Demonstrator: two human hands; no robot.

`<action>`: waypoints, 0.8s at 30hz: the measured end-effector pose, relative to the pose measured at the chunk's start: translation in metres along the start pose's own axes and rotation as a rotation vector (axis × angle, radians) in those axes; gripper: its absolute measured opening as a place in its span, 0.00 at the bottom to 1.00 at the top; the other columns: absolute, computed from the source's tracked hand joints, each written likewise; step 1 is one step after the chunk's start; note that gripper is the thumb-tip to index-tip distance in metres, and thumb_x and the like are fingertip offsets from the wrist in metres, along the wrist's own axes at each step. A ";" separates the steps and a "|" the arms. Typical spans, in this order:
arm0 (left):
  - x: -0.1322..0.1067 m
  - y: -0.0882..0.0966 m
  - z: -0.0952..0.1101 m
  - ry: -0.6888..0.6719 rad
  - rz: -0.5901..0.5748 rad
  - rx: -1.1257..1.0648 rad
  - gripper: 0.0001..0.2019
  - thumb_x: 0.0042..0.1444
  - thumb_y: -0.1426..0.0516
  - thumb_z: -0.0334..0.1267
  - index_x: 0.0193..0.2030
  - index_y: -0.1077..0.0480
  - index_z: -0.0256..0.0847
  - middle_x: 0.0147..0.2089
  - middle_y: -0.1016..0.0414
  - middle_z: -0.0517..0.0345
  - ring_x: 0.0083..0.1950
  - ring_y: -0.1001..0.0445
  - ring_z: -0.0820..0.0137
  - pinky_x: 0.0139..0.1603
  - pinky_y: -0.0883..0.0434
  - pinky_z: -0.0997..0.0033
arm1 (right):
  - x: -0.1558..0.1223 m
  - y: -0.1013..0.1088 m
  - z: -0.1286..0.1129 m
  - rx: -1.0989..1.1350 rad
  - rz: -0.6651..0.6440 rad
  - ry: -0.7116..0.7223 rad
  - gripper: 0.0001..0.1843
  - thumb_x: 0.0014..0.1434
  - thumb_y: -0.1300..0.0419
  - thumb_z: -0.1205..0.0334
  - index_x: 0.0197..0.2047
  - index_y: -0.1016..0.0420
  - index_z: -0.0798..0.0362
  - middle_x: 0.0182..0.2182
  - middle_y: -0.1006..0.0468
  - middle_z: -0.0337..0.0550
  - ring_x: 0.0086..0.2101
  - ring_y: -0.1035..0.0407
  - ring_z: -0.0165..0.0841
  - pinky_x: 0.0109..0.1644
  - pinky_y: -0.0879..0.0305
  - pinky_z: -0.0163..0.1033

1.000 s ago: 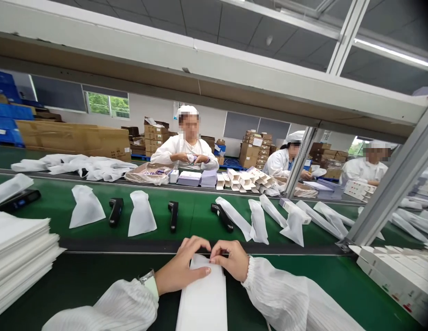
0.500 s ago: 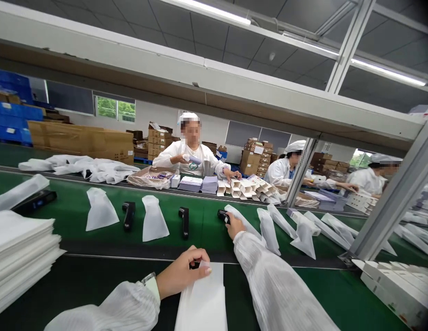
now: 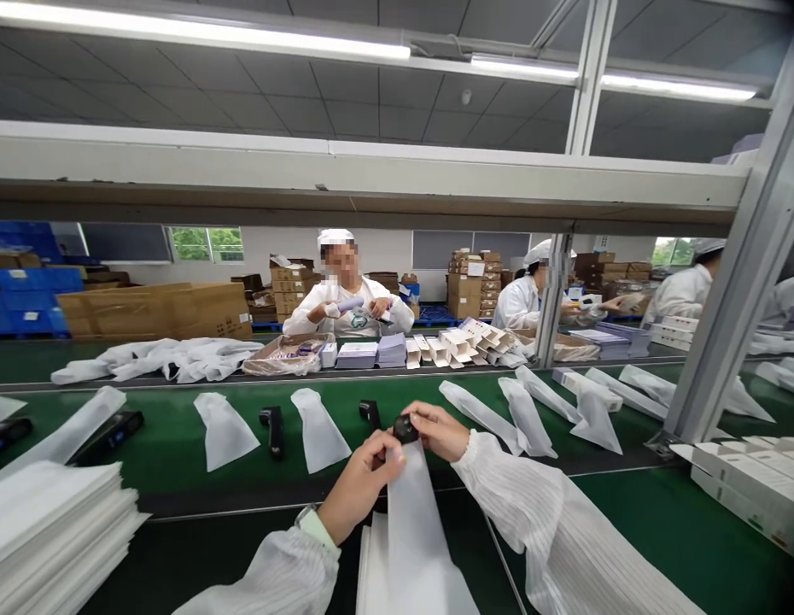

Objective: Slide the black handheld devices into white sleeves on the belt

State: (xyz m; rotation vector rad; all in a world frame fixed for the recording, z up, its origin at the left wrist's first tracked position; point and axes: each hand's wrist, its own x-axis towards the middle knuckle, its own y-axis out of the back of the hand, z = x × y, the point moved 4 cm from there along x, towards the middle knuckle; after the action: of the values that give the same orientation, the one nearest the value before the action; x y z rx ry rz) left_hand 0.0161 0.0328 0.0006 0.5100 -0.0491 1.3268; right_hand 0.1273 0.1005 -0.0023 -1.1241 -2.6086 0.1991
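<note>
My left hand (image 3: 362, 483) pinches the top edge of a white pouch (image 3: 413, 530) and holds it up off the near green table. My right hand (image 3: 439, 429) grips a black handheld device (image 3: 405, 428) right at the pouch's mouth. Most of the device is hidden by my fingers and the pouch. More flat white pouches (image 3: 364, 572) lie under the raised one.
On the green conveyor (image 3: 166, 444) lie black devices (image 3: 273, 427) and filled white pouches (image 3: 317, 431). A stack of white pouches (image 3: 51, 530) sits at my left, white boxes (image 3: 749, 487) at my right. Three people in white work across the belt. A metal post (image 3: 723, 316) stands at the right.
My right hand took a black device off the conveyor and brought it back to the pouch. My left hand lifted the pouch's top edge. The camera tilted upward.
</note>
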 end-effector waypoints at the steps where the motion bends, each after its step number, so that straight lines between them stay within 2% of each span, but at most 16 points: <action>1: 0.006 0.000 0.007 -0.019 0.028 -0.010 0.12 0.52 0.50 0.45 0.26 0.41 0.38 0.30 0.47 0.62 0.29 0.45 0.76 0.30 0.43 0.78 | -0.004 -0.001 0.003 -0.039 -0.070 0.002 0.20 0.40 0.39 0.49 0.30 0.34 0.56 0.22 0.31 0.36 0.25 0.34 0.27 0.30 0.39 0.33; 3: 0.017 0.000 0.017 -0.037 0.079 -0.012 0.12 0.51 0.50 0.45 0.25 0.41 0.38 0.33 0.46 0.60 0.31 0.43 0.75 0.30 0.41 0.78 | -0.014 -0.005 0.009 -0.152 -0.234 -0.032 0.22 0.37 0.38 0.48 0.27 0.31 0.59 0.22 0.30 0.38 0.24 0.35 0.27 0.29 0.40 0.33; 5: 0.022 -0.001 0.022 -0.047 0.130 0.014 0.12 0.51 0.51 0.45 0.26 0.40 0.39 0.38 0.45 0.59 0.34 0.41 0.73 0.32 0.40 0.77 | -0.018 -0.003 0.010 -0.262 -0.290 -0.041 0.23 0.36 0.38 0.47 0.27 0.30 0.60 0.23 0.29 0.41 0.25 0.34 0.29 0.29 0.39 0.35; 6: 0.021 -0.001 0.022 -0.049 0.149 0.039 0.10 0.52 0.51 0.45 0.29 0.39 0.40 0.40 0.45 0.58 0.37 0.40 0.72 0.35 0.40 0.75 | -0.017 0.003 0.006 -0.311 -0.235 -0.019 0.24 0.37 0.39 0.45 0.27 0.30 0.60 0.23 0.28 0.42 0.25 0.34 0.31 0.29 0.38 0.37; 7: 0.017 -0.001 0.019 -0.044 0.159 0.077 0.10 0.51 0.51 0.45 0.35 0.39 0.42 0.44 0.45 0.58 0.40 0.41 0.70 0.38 0.40 0.74 | -0.014 0.015 -0.001 -0.370 -0.110 0.019 0.25 0.39 0.42 0.43 0.27 0.30 0.60 0.23 0.28 0.43 0.25 0.33 0.32 0.29 0.38 0.38; 9: 0.002 -0.002 0.010 -0.002 0.127 0.192 0.18 0.49 0.48 0.45 0.47 0.44 0.47 0.48 0.46 0.57 0.46 0.43 0.67 0.46 0.43 0.68 | -0.006 0.048 -0.021 -0.516 0.227 0.097 0.28 0.44 0.51 0.38 0.28 0.32 0.58 0.23 0.28 0.44 0.24 0.33 0.33 0.29 0.37 0.39; 10: -0.007 -0.003 0.002 0.037 0.060 0.262 0.22 0.47 0.47 0.45 0.49 0.47 0.49 0.48 0.45 0.57 0.47 0.44 0.66 0.48 0.46 0.64 | -0.003 0.067 -0.031 -0.632 0.402 0.111 0.28 0.47 0.55 0.38 0.29 0.33 0.57 0.23 0.28 0.45 0.25 0.33 0.33 0.30 0.37 0.40; 11: -0.017 -0.005 -0.005 0.080 -0.037 0.332 0.23 0.46 0.45 0.45 0.49 0.47 0.50 0.46 0.43 0.58 0.47 0.44 0.64 0.49 0.47 0.61 | 0.000 0.084 -0.038 -0.683 0.478 0.107 0.28 0.49 0.57 0.40 0.31 0.33 0.57 0.24 0.28 0.46 0.27 0.32 0.35 0.32 0.37 0.41; 13: -0.035 -0.008 -0.020 0.154 -0.215 0.446 0.16 0.45 0.45 0.46 0.41 0.40 0.47 0.39 0.40 0.59 0.44 0.43 0.63 0.49 0.48 0.57 | 0.000 0.111 -0.044 -0.753 0.587 0.099 0.23 0.50 0.53 0.44 0.32 0.33 0.56 0.30 0.28 0.48 0.35 0.34 0.39 0.38 0.40 0.45; 15: -0.045 -0.007 -0.029 0.210 -0.275 0.493 0.10 0.47 0.48 0.45 0.34 0.39 0.43 0.35 0.39 0.60 0.42 0.42 0.64 0.47 0.46 0.59 | -0.007 0.122 -0.040 -0.837 0.652 0.116 0.16 0.48 0.47 0.50 0.34 0.33 0.54 0.39 0.31 0.49 0.45 0.41 0.42 0.45 0.46 0.48; 17: -0.046 -0.004 -0.033 0.238 -0.215 0.483 0.08 0.49 0.50 0.43 0.32 0.41 0.42 0.34 0.40 0.60 0.41 0.41 0.65 0.45 0.43 0.63 | -0.017 0.109 -0.027 -0.990 0.678 0.172 0.12 0.48 0.45 0.57 0.36 0.32 0.53 0.44 0.35 0.49 0.49 0.47 0.42 0.49 0.52 0.49; 18: -0.044 -0.004 -0.033 0.239 -0.188 0.470 0.07 0.50 0.51 0.42 0.32 0.42 0.41 0.34 0.40 0.60 0.41 0.41 0.65 0.44 0.43 0.64 | -0.022 0.094 -0.017 -1.041 0.634 0.195 0.11 0.50 0.47 0.58 0.37 0.33 0.53 0.43 0.35 0.49 0.48 0.45 0.40 0.49 0.51 0.48; 19: -0.042 -0.004 -0.033 0.232 -0.169 0.458 0.07 0.49 0.50 0.41 0.31 0.42 0.41 0.33 0.41 0.60 0.41 0.41 0.66 0.43 0.42 0.66 | -0.026 0.076 -0.006 -1.057 0.551 0.204 0.11 0.52 0.49 0.58 0.38 0.33 0.53 0.41 0.33 0.49 0.44 0.42 0.37 0.47 0.48 0.45; 21: -0.039 -0.005 -0.032 0.218 -0.135 0.441 0.07 0.48 0.49 0.41 0.31 0.42 0.41 0.33 0.41 0.61 0.40 0.40 0.66 0.41 0.41 0.69 | -0.032 0.035 0.018 -0.939 0.283 0.161 0.14 0.52 0.49 0.55 0.40 0.34 0.53 0.35 0.31 0.44 0.37 0.36 0.32 0.40 0.41 0.39; 23: -0.038 -0.005 -0.032 0.224 -0.103 0.426 0.09 0.47 0.49 0.43 0.32 0.42 0.41 0.33 0.40 0.60 0.39 0.40 0.66 0.38 0.41 0.70 | -0.038 0.000 0.035 -0.825 0.076 0.111 0.22 0.43 0.40 0.53 0.42 0.35 0.51 0.32 0.30 0.40 0.32 0.35 0.30 0.35 0.40 0.35; 24: -0.038 -0.005 -0.032 0.225 -0.097 0.413 0.10 0.47 0.49 0.44 0.33 0.42 0.41 0.34 0.40 0.60 0.38 0.39 0.66 0.37 0.40 0.71 | -0.041 -0.011 0.039 -0.812 0.048 0.103 0.26 0.37 0.37 0.54 0.42 0.35 0.50 0.31 0.30 0.38 0.31 0.36 0.29 0.33 0.40 0.34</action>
State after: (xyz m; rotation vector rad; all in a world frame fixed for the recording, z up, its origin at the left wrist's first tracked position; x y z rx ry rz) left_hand 0.0032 0.0101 -0.0418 0.6974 0.4388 1.2947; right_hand 0.1340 0.0627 -0.0453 -1.3640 -2.6058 -0.9597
